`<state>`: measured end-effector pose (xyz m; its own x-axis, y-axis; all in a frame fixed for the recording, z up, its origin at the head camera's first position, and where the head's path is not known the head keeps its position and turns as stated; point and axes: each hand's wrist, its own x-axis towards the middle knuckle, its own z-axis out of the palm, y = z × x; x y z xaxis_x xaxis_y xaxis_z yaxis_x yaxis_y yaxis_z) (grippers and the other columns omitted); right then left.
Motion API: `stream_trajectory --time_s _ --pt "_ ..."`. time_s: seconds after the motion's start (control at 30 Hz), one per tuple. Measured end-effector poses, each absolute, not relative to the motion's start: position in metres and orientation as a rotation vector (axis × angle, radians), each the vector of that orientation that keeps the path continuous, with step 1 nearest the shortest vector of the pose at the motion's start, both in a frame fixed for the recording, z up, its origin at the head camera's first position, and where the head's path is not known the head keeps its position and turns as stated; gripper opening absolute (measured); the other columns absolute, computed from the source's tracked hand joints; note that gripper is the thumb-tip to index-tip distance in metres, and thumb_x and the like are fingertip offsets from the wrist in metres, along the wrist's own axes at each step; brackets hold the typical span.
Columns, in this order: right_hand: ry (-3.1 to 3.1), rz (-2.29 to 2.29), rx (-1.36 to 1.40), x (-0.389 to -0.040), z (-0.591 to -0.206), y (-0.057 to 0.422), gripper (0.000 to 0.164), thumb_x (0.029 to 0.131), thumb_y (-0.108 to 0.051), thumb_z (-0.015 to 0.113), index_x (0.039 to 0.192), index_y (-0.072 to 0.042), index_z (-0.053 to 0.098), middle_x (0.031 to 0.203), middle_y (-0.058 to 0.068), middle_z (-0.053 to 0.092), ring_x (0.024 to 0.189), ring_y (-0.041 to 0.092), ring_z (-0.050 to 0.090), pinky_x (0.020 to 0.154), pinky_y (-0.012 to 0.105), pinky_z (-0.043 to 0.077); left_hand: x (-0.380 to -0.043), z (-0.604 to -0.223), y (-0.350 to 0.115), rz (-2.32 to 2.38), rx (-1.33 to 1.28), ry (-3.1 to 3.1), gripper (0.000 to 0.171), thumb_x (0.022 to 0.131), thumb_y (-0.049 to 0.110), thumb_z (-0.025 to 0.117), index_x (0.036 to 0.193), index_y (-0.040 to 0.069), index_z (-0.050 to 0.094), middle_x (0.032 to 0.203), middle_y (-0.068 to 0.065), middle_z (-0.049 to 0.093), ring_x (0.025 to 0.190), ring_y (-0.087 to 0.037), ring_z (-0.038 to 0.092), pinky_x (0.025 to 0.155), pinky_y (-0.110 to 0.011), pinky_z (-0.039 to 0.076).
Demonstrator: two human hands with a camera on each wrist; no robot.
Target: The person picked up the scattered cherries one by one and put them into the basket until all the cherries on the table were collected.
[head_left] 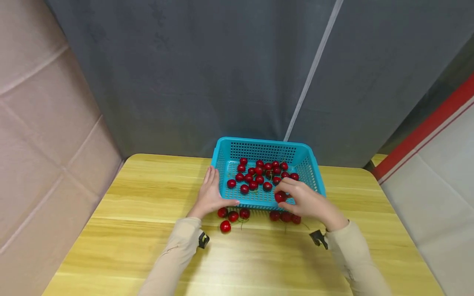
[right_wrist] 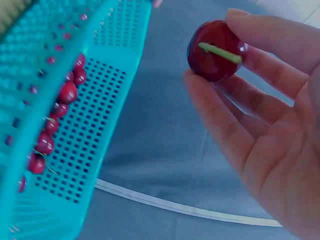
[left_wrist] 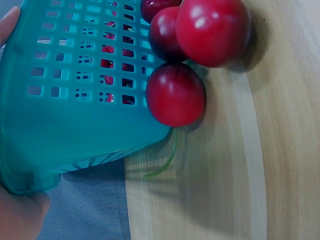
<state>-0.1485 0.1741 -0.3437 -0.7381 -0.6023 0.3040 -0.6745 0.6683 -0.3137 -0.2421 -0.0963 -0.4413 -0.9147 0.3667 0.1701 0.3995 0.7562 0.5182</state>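
A turquoise plastic basket [head_left: 259, 202] with slotted walls stands on the table, several dark red cherries [head_left: 253, 185] lying loose on its bottom. My left hand [head_left: 210, 196] rests against its near left corner, fingers straight along the left wall and thumb stretched along the front rim. My right hand [head_left: 305, 200] is over the near right part of the basket. Its thumb and fingertips pinch one cherry [right_wrist: 212, 52], whose short green stem shows in the right wrist view. Outside the front wall, several more cherries [left_wrist: 175, 95] lie on the table below the left hand.
Three cherries [head_left: 285, 216] lie on the wooden table [head_left: 155, 193] before the basket's right half. A grey curtain [head_left: 192, 82] hangs behind the table's far edge. Black mounts [head_left: 203, 240] sit at both wrists.
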Motion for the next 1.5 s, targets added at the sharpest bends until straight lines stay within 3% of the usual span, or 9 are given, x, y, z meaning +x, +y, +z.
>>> stream_trajectory --time_s 0.7,1.0,1.2,1.33,1.5 --pt "-2.962 0.56 0.903 -0.248 -0.313 0.166 0.024 0.08 -0.003 0.067 0.103 -0.001 0.061 0.102 0.012 0.059 0.091 0.024 0.054 0.078 0.037 0.051 -0.243 -0.44 -0.095 -0.886 -0.621 -2.893 0.129 0.054 0.068 0.072 0.142 -0.006 0.014 0.151 -0.018 0.003 0.139 -0.029 -0.003 0.11 -0.042 0.016" --pt "-3.073 0.655 0.83 -0.298 -0.33 0.159 0.024 0.084 -0.001 0.06 0.108 0.0 0.061 0.111 0.016 0.057 0.095 0.027 0.052 0.081 0.038 0.049 -0.243 -0.441 -0.094 -0.891 -0.617 -2.903 0.129 0.054 0.067 0.072 0.143 -0.004 0.011 0.151 -0.017 0.001 0.139 -0.027 -0.004 0.11 -0.04 0.015" --pt "-3.148 0.72 0.715 -0.317 -0.342 0.152 0.027 0.084 0.0 0.057 0.111 0.001 0.06 0.112 0.016 0.058 0.095 0.026 0.054 0.083 0.039 0.049 -0.241 -0.44 -0.094 -0.897 -0.617 -2.895 0.129 0.055 0.067 0.072 0.143 -0.003 0.011 0.151 -0.018 0.002 0.139 -0.028 -0.003 0.11 -0.04 0.014" --pt "-3.184 0.698 0.672 -0.325 -0.352 0.148 0.027 0.083 0.003 0.054 0.11 0.002 0.06 0.108 0.016 0.059 0.087 0.024 0.052 0.078 0.037 0.05 -0.241 -0.441 -0.094 -0.896 -0.613 -2.881 0.128 0.054 0.066 0.073 0.142 -0.005 0.013 0.151 -0.018 0.003 0.139 -0.029 -0.001 0.11 -0.041 0.016" --pt "-3.234 0.634 0.589 -0.332 -0.364 0.143 0.033 0.083 0.005 0.049 0.115 0.002 0.058 0.113 0.017 0.057 0.09 0.024 0.049 0.08 0.037 0.049 -0.241 -0.442 -0.095 -0.89 -0.615 -2.87 0.128 0.053 0.066 0.073 0.142 -0.006 0.015 0.151 -0.018 0.003 0.139 -0.03 0.0 0.109 -0.042 0.018"
